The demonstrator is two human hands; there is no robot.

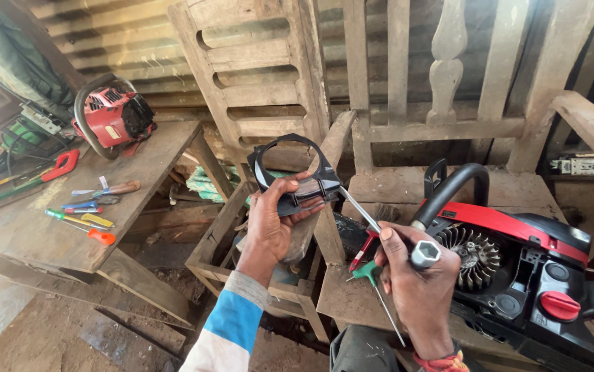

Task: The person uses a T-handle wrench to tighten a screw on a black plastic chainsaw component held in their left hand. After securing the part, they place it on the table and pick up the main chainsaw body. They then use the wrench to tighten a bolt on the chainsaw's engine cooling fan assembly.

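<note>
Left hand [274, 222] grips black cover [290, 172] — right hand [417, 282] socket wrench [388, 231].

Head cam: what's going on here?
A person holds a black plastic cover up in the left hand. The right hand grips a metal socket wrench with a green T-handle key tucked under it. A red and black chainsaw lies on a wooden bench with its flywheel fins exposed. Screwdrivers and a second red chainsaw engine sit on the table to the left.
</note>
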